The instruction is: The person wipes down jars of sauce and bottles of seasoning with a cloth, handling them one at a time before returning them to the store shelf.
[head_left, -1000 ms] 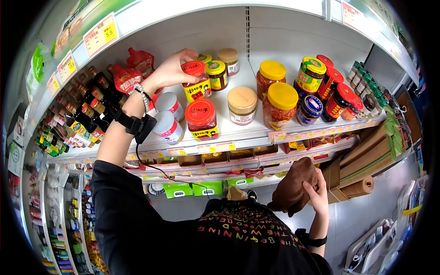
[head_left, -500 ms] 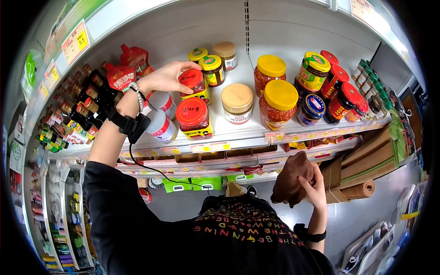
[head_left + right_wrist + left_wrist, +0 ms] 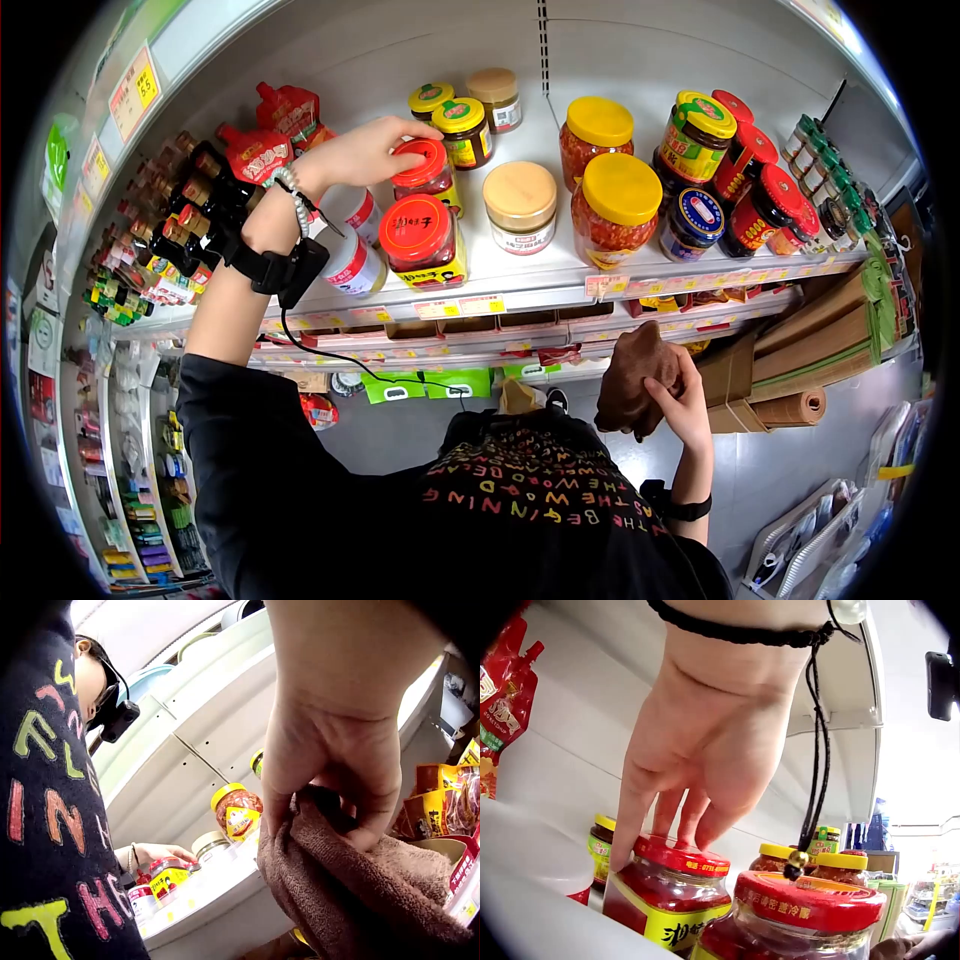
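I report from my station that the left hand (image 3: 365,153) and the rear red-lidded jar (image 3: 430,177) account for the change: since a second ago the jar's lid has come much closer to that of the front red-lidded jar (image 3: 422,240), whose body now covers the lower part of the rear label. Over the last half second, the thumb has shifted up off the near side of the lid, and more of the red top shows. For the work in hand, I judge that the jar is now placed behind its match and that the grip is easing. The hand holds it from above, fingers round the lid; how firmly, I cannot tell. Location: on the shelf (image 3: 540,268), directly behind the front jar, beside the white-lidded jars (image 3: 352,262) and in front of the yellow-lidded jar (image 3: 463,140). Condition: upright as far as it shows, base out of sight, red lid with printing round its rim, clear walls with red contents, yellow label with bold black characters. I find no damage on the visible surfaces. Whether the two red-lidded jars touch, I cannot establish. The right hand (image 3: 683,402), well apart, has a brown cloth (image 3: 630,378) pinched in its fingers.
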`<state>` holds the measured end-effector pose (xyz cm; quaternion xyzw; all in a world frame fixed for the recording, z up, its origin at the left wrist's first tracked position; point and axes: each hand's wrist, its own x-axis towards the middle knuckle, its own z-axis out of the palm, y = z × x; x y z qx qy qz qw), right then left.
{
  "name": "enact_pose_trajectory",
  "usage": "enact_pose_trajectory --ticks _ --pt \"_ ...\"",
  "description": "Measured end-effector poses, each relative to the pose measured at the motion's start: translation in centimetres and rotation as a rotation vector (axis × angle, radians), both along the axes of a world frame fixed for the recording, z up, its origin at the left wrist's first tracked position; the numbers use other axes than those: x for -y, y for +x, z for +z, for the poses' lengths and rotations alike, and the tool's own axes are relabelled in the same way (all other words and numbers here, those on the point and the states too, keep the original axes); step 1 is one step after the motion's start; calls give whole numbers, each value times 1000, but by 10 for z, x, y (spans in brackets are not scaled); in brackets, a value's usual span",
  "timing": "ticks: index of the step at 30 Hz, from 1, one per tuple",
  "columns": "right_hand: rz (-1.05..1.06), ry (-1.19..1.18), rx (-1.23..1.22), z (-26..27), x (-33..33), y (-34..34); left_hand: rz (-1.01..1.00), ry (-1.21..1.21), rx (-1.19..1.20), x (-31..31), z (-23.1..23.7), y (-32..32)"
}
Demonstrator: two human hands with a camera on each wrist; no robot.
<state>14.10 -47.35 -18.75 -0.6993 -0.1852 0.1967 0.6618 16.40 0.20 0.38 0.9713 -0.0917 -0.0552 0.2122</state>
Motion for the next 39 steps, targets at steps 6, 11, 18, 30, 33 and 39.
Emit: enact_pose_trajectory --ticks 6,11,18,30,33,39 --pt "8 8 -8 -4 -1 -3 20 111 108 9 -7 -4" --pt "22 39 -65 -1 -7 -10 -28 68 65 12 -1 -7" --pt "26 4 -23 -10 -4 -10 -35 76 54 14 -2 -10" --pt "38 -25 -16 -12 -10 -8 53 324 247 75 13 -31" --pt "44 -51 17 -9 -12 -7 24 314 290 94 15 -35" --pt "40 -17 -6 -15 -16 -3 61 291 141 132 12 -37"
